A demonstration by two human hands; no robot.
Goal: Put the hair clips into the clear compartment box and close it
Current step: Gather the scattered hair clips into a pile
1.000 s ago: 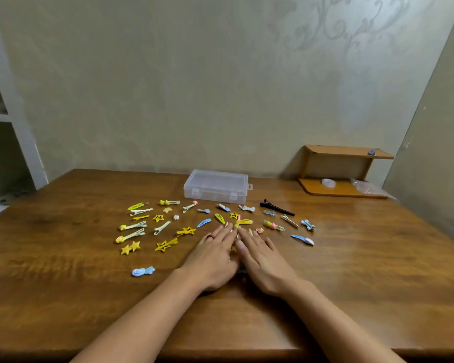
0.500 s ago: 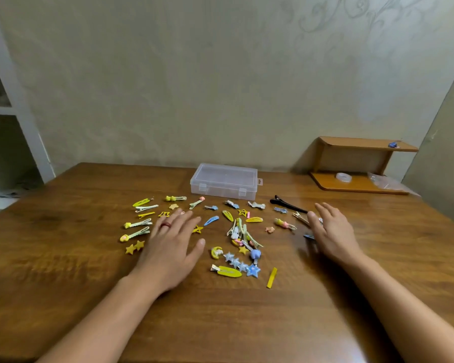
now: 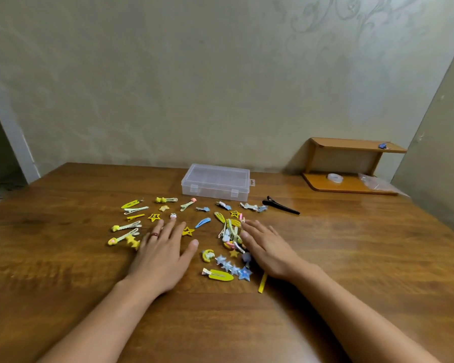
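Your left hand (image 3: 160, 254) lies palm down on the wooden table (image 3: 63, 258), fingers straight and spread, gripping nothing; a red ring (image 3: 154, 234) sits on one finger, and the fingertips reach in among the yellow star clips (image 3: 154, 217). Your right hand (image 3: 269, 247) is likewise flat with fingers extended and holds nothing, its fingertips touching a heaped cluster of hair clips (image 3: 231, 233) near the table's middle. Between the two hands lie a yellow moon clip (image 3: 208, 255), a row of blue star clips (image 3: 233, 268) and a yellow oval clip (image 3: 219, 275). A black clip (image 3: 281, 205) rests apart to the right. The clear compartment box (image 3: 216, 182) stands beyond the clips with its lid down, touched by neither hand. A small wooden shelf (image 3: 351, 163) occupies the far right corner against the wall.
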